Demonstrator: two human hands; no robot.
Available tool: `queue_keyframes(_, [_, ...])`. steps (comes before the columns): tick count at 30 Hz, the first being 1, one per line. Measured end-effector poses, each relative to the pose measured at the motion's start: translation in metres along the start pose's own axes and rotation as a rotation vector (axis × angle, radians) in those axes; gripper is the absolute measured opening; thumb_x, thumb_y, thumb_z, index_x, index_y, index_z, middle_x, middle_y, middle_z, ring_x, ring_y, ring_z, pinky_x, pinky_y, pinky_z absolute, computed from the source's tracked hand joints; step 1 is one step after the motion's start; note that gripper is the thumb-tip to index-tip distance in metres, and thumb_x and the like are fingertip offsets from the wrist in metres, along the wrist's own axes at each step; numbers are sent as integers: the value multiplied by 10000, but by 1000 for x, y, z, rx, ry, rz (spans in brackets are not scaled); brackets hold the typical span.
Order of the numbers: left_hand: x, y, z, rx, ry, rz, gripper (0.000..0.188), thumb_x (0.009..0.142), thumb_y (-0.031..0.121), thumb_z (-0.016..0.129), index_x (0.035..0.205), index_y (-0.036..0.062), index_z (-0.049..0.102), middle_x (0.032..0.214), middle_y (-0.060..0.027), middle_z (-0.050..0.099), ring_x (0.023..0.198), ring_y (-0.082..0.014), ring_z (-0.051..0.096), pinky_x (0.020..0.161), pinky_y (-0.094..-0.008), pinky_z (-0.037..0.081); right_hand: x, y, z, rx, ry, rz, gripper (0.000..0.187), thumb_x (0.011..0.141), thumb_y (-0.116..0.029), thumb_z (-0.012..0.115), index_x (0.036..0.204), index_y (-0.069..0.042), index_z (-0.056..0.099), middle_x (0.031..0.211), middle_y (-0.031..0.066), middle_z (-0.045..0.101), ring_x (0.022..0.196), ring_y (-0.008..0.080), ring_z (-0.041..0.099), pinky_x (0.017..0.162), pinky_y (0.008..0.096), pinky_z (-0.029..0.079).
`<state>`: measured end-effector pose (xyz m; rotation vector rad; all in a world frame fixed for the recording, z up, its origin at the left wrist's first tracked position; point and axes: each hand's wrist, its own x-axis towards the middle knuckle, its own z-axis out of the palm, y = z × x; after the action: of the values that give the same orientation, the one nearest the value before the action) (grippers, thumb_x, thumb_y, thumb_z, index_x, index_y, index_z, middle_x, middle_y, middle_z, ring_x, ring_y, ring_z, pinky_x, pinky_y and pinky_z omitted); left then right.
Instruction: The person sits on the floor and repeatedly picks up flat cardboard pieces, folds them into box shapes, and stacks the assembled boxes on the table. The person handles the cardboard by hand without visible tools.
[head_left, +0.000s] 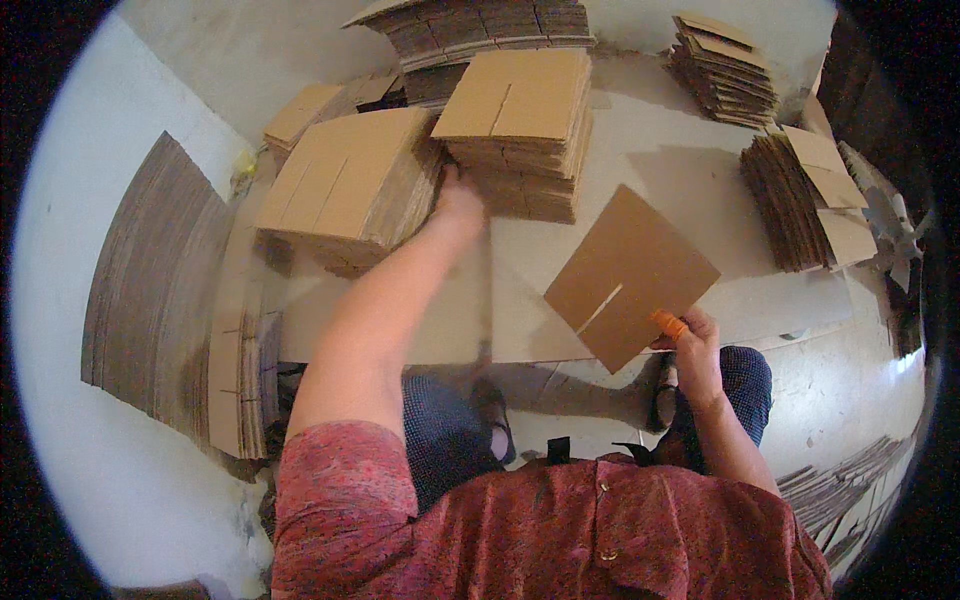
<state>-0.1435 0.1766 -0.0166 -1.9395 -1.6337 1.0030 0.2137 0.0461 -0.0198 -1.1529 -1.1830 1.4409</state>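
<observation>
My right hand (698, 345) grips a square brown cardboard sheet (635, 270) near its lower right edge. The sheet has one narrow slot cut in from an edge and is held tilted, corner up. Something orange is wrapped round a finger of that hand. My left arm reaches forward, and the left hand (462, 203) is in the gap between a wide stack of slotted cardboard (345, 180) and a taller stack (520, 110) to its right. Its fingertips are mostly hidden against the stacks, so their grip does not show.
Long cardboard sheets (155, 290) lean on the left wall, with a smaller bundle (238, 370) beside them. More stacks stand at the back (490, 30), the far right (722, 70) and the right (790, 200). Flat cardboard (660, 310) covers the surface before me. Thin pieces (850, 480) lie at lower right.
</observation>
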Motion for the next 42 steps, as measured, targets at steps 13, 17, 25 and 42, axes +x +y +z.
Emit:
queue_keyframes(13, [-177,29,90,-1279,836,-311,164,866,169,539,952,34,577,973,-85,590,927,-232,550,823,-343,443,68,42,-45,-2,260,4,304,846,-147,582,1092,26,539,1004,138,604,929,248,578,789,341,482])
queue_keyframes(17, [-221,-19,149,-1615,797,-1048,265,954,260,438,1030,25,533,980,-58,557,932,-170,507,865,-314,396,56,16,-7,-392,444,-390,450,867,-170,578,1249,32,453,1215,158,523,1152,266,453,988,362,343])
queue_keyframes(25, [-166,-94,231,-2744,716,-832,873,839,694,303,1437,84,122,1492,-116,150,1363,-280,175,1099,-463,168,68,-5,223,-317,-596,-300,757,895,-488,476,1383,43,248,1429,214,283,1336,273,258,1077,330,219])
queue_keyframes(42, [-274,54,120,-2427,780,-1388,771,911,483,446,1421,17,103,1448,-158,168,1263,-328,316,968,-415,431,135,24,267,-463,-775,-229,769,848,-598,442,1376,-50,326,1416,184,322,1318,356,267,1081,460,202])
